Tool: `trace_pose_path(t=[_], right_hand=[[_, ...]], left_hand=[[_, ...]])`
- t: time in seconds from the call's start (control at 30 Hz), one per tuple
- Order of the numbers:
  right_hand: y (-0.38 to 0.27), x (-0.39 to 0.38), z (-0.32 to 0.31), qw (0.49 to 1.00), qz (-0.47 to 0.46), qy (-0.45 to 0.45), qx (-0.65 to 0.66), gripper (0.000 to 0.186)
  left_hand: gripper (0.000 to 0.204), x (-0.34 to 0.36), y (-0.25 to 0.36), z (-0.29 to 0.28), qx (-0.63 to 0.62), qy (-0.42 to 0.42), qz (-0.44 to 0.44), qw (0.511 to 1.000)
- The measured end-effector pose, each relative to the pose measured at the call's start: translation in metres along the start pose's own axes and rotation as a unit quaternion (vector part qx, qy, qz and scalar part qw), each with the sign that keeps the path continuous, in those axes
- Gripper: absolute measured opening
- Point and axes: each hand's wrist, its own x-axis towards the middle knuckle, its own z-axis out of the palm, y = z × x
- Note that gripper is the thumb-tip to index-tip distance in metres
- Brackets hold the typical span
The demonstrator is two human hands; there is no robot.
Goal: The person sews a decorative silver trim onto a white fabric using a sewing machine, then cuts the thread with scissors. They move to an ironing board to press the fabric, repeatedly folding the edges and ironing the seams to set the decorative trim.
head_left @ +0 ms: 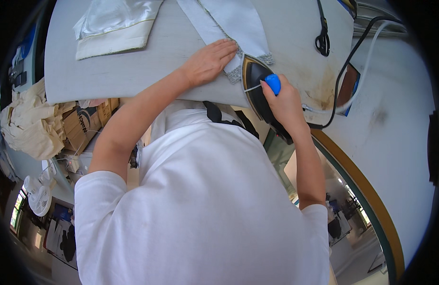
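Observation:
My right hand (282,102) is closed round the handle of a dark steam iron (257,100) with a blue knob (272,84). The iron's pointed tip rests at the near edge of a white cloth piece (245,28), just right of my left fingertips. Greyish, speckled trim (234,75) runs along that edge and up the slit between the two halves of the cloth. With its fingers stretched out, my left hand (212,61) lies flat on the left half, over part of the slit. The iron's sole is hidden.
The pale padded ironing table (172,42) bears a folded white satin piece (117,28) at far left and black scissors (322,40) at far right. A black cable (344,71) and a pale hose (369,71) trail rightward. Beige cloth (32,121) and a cardboard box (79,128) sit lower left.

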Motion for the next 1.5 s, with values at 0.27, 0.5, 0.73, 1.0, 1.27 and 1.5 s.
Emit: trace_pose_path(t=[0.27,0.5,0.73,1.0,1.27,1.5], right_hand=[[-0.030,0.036,0.009,0.999,-0.045,0.009,0.000,0.037],[-0.066,0.070,0.010,0.998,-0.060,0.011,-0.013,0.041],[-0.099,0.109,0.011,0.997,-0.079,0.015,-0.015,0.044],[-0.135,0.157,0.015,0.992,-0.114,0.046,-0.031,0.044],[-0.156,0.189,0.016,0.985,-0.146,0.053,-0.069,0.045],[-0.160,0.183,0.015,0.988,-0.126,0.053,-0.067,0.047]], left_hand=[[0.043,0.004,-0.053,-0.024,0.094,0.036,-0.036,0.994],[0.032,0.016,-0.099,-0.055,0.176,0.111,-0.043,0.977],[0.043,0.017,-0.126,-0.082,0.178,0.037,-0.100,0.978],[0.041,0.013,-0.137,-0.080,0.064,0.095,-0.194,0.974],[0.026,0.011,-0.118,-0.082,-0.021,0.279,-0.177,0.944],[0.022,-0.019,-0.060,-0.067,-0.111,0.296,-0.271,0.909]])
